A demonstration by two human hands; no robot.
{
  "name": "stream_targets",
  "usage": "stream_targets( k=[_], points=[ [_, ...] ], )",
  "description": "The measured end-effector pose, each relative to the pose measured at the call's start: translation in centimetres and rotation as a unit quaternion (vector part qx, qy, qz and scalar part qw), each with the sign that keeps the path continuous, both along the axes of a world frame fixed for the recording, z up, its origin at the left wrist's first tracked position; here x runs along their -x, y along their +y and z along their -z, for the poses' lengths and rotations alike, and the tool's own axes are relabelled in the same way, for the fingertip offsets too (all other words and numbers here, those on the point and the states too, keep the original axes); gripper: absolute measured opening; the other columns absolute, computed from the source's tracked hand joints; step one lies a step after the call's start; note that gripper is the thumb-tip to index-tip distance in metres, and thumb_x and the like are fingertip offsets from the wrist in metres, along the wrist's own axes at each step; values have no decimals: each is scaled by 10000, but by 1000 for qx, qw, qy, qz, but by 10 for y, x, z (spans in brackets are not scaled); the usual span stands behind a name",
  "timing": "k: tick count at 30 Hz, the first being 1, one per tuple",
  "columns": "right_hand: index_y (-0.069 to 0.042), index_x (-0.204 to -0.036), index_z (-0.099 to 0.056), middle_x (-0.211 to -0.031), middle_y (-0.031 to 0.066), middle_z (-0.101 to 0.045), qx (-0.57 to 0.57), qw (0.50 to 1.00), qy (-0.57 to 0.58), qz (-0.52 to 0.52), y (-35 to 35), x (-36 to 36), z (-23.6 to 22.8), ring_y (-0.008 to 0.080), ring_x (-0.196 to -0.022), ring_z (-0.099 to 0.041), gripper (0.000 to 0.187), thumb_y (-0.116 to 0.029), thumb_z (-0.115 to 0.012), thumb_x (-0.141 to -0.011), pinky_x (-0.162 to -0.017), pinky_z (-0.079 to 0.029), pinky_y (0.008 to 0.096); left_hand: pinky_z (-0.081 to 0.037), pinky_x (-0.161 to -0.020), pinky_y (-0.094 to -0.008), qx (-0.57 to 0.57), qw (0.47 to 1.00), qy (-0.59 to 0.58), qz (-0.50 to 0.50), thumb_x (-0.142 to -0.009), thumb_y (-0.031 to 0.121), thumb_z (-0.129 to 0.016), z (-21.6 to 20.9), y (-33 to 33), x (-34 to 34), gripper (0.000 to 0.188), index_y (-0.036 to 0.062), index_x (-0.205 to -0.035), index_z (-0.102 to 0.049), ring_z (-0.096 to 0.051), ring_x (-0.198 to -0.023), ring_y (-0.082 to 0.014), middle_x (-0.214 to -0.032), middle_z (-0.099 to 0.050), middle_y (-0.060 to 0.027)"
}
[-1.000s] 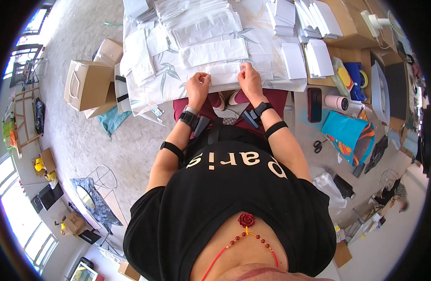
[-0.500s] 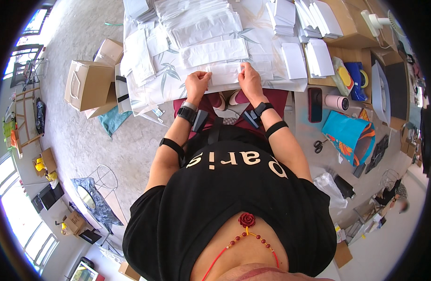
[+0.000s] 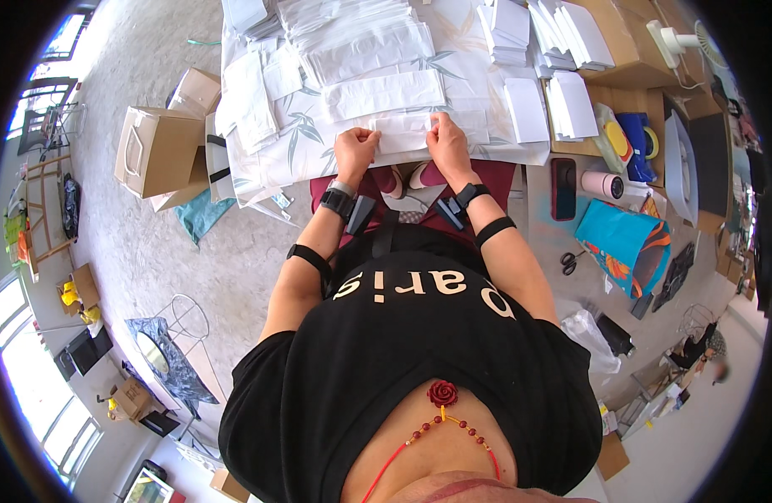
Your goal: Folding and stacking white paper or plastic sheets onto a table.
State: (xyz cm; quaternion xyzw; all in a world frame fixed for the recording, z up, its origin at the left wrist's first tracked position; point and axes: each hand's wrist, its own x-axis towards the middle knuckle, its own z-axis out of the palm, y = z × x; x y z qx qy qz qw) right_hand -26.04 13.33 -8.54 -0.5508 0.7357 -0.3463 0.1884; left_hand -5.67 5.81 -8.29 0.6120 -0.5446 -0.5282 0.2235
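A thin white plastic bag [image 3: 404, 136] lies flat along the near edge of the table, between my hands. Its left end is pinched by my left hand [image 3: 356, 155], thumb and fingers pressed together. My right hand [image 3: 450, 151] grips the opposite end with curled fingers. Partly under that hand, a clear film strip [image 3: 478, 126] extends to the right. Just beyond lies another flat, folded white bag [image 3: 384, 94]. Farther back rises a spread pile of similar white bags [image 3: 352, 38], with more bags [image 3: 247, 105] to the left.
Stacks of white cards [image 3: 527, 109] stand at the table's right side, beside an open cardboard box [image 3: 625, 101] holding tape and packets. A phone [image 3: 564, 189], a pink bottle [image 3: 604, 183] and a blue bag [image 3: 625, 243] lie to the right. Cardboard boxes [image 3: 163, 151] stand on the left.
My left hand has shifted very slightly at the bag's left end. My right hand stays in place, and the bag lies almost the same.
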Motion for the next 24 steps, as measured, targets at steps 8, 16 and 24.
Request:
stream_targets(
  k=[8,16,24],
  points=[
    [17,-1166,-548,-884,199,-679,-10,1000,-19,11,1,-2,-7,400,-857,-683,328,20,-659,-858,-790,-537,485,-506,-487,-284,11,1000,19,-21,-875,185,-771,3,0,-2,232,-45,-865,-741,-631,-501,-122,-657,-696,-62],
    [-13,-1181,-572,-785,150,-682,27,999,15,24,-1,-2,7,364,-753,-695,344,-18,-684,-856,-713,-542,466,-510,-478,-282,7,999,29,-25,-857,162,-764,0,0,-2,214,-48,-846,-724,-640,-499,-127,-655,-691,-62],
    [15,-1115,-597,-928,201,-703,-13,1000,20,8,-3,-1,8,392,-902,-691,269,-26,-645,-854,-819,-546,484,-521,-481,-278,25,999,20,-25,-850,162,-763,-3,1,-2,217,-52,-848,-724,-644,-489,-129,-657,-707,-76]
  ],
)
